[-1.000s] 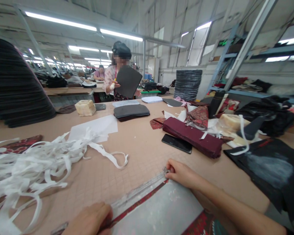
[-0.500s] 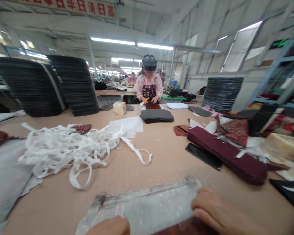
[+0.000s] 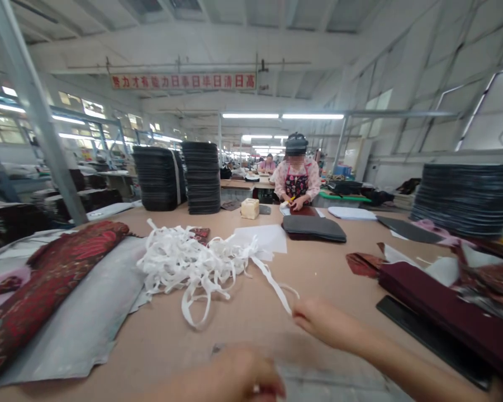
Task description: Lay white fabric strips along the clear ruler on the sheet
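Across the table, my right hand (image 3: 318,322) is closed on the loose end of a white fabric strip (image 3: 276,287). The strip runs back to a tangled heap of the same white strips (image 3: 193,259). My left hand (image 3: 238,374) is low in front of me, smeared by motion, with its fingers bent. What it holds, if anything, I cannot make out. Beneath and between the hands lies a blurred piece of fabric (image 3: 327,388) with its greyish back up, mostly cut off by the bottom edge.
Patterned red fabric (image 3: 67,262) lies at left. A maroon fabric bundle (image 3: 440,307) and a black phone-like slab (image 3: 427,335) are at right. Dark padded pieces (image 3: 313,228) and a yellowish block (image 3: 250,209) sit farther back. Tall black stacks (image 3: 201,178) stand behind; a co-worker (image 3: 297,178) works opposite.
My right hand has left the grey-backed fabric and reached forward to the strip's end. My left hand has shifted right. The view has tilted up and swung left.
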{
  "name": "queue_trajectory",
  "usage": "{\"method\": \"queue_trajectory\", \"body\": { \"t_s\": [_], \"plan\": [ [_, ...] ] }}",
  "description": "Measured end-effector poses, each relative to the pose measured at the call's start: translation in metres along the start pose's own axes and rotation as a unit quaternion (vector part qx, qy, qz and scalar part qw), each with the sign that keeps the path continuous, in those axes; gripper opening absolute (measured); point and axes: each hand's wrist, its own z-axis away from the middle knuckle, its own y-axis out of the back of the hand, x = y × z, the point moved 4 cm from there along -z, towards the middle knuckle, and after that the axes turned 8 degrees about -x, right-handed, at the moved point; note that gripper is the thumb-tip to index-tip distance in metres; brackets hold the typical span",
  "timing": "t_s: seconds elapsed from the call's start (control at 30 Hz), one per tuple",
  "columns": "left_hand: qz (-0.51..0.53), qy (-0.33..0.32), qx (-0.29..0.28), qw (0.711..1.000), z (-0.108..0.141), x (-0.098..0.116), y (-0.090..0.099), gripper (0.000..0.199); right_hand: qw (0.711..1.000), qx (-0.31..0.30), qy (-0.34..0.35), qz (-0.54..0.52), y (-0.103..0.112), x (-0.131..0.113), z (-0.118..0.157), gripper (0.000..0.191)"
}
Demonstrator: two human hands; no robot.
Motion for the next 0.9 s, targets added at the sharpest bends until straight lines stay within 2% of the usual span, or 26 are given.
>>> {"method": "queue_trajectory", "body": {
  "t_s": [0.07,0.13,0.17,0.3,0.4,0.5,0.6,0.73,0.9],
  "plan": [
    [-0.018,0.06,0.078,0.995,-0.025,-0.028,0.022,0.016,0.999,0.036,-0.01,-0.004,0.007,0.005,-0.046,0.019],
    [-0.078,0.119,0.194,0.971,-0.044,-0.061,0.043,0.021,0.997,0.07,-0.028,-0.014,0.012,0.011,-0.086,0.019],
    [-0.093,0.142,0.221,0.96,-0.053,-0.079,0.051,0.026,0.995,0.084,-0.039,-0.023,0.013,0.014,-0.103,0.019],
    [-0.127,0.224,0.301,0.918,-0.071,-0.146,0.071,0.047,0.987,0.118,-0.087,-0.072,0.002,0.024,-0.153,0.025],
    [-0.136,0.277,0.314,0.898,-0.07,-0.182,0.072,0.059,0.98,0.123,-0.108,-0.11,-0.011,0.032,-0.173,0.026],
    [-0.135,0.322,0.304,0.887,-0.064,-0.205,0.064,0.064,0.974,0.136,-0.116,-0.137,-0.008,0.048,-0.174,0.025],
    [-0.131,0.354,0.302,0.876,-0.059,-0.215,0.058,0.062,0.969,0.155,-0.115,-0.154,0.011,0.072,-0.159,0.022],
    [-0.129,0.366,0.306,0.87,-0.057,-0.214,0.063,0.059,0.971,0.166,-0.094,-0.145,0.039,0.098,-0.124,0.014],
    [-0.133,0.375,0.309,0.864,-0.054,-0.201,0.077,0.059,0.981,0.17,-0.063,-0.069,0.044,0.104,-0.087,0.012]
  ]
}}
